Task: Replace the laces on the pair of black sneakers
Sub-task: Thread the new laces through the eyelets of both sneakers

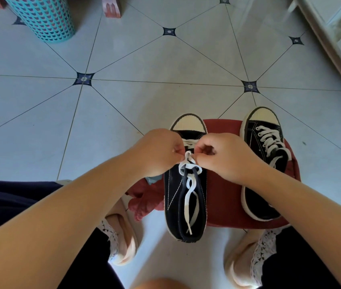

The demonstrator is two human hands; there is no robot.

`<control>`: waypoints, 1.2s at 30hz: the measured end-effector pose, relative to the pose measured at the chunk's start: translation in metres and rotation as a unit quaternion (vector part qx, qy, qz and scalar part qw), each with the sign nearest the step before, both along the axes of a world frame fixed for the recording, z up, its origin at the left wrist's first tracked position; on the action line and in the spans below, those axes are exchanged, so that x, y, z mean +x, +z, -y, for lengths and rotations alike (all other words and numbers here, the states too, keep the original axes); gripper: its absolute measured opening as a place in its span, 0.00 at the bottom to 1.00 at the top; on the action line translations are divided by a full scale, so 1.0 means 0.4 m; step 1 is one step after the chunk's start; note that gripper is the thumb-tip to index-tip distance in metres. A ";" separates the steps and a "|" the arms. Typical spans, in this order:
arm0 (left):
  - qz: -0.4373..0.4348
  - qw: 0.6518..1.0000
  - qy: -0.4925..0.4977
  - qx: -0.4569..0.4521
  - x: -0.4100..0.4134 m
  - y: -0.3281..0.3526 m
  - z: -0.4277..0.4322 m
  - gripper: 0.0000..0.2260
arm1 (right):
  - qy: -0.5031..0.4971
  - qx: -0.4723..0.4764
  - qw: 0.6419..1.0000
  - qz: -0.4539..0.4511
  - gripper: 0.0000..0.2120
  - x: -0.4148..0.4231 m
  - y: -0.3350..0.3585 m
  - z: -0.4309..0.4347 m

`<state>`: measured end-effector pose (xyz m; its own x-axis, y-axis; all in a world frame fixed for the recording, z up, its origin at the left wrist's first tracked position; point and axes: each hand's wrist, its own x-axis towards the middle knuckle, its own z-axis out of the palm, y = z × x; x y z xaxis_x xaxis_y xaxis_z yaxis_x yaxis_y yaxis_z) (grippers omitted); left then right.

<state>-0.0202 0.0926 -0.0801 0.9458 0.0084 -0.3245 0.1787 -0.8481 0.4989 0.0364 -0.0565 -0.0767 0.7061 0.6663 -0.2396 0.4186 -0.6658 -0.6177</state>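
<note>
Both hands pinch white lace (188, 161) over left sneaker (184, 197): left hand (161, 152), right hand (220, 155), fingers curled tight.

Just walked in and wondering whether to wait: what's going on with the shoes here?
A person is lacing a black sneaker on a red stool. The left hand and right hand both pinch the white lace near the toe; only the front eyelets look threaded, and loose ends trail back over the shoe. The second sneaker beside it is already laced.
</note>
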 end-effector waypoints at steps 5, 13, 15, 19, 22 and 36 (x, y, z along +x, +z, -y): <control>0.017 0.998 0.058 -0.024 -0.013 -0.017 -0.008 0.10 | -0.012 -0.001 1.000 -0.017 0.04 0.015 0.019 0.023; -0.026 0.968 0.175 -0.180 -0.023 -0.009 -0.035 0.09 | -0.001 0.001 1.000 -0.025 0.04 0.030 0.044 0.055; -0.036 0.970 0.161 -0.177 -0.027 -0.001 -0.048 0.09 | -0.012 0.004 0.999 -0.044 0.04 0.035 0.048 0.066; -0.030 0.988 0.098 -0.113 -0.014 0.015 -0.030 0.05 | 0.005 -0.027 0.998 -0.065 0.03 0.026 0.034 0.055; -0.030 0.995 0.082 -0.043 0.003 0.015 -0.011 0.14 | -0.017 -0.019 0.998 -0.057 0.03 0.025 0.029 0.038; -0.032 0.982 0.158 -0.094 -0.021 0.015 -0.067 0.08 | -0.029 -0.104 0.993 0.053 0.05 0.051 0.027 0.059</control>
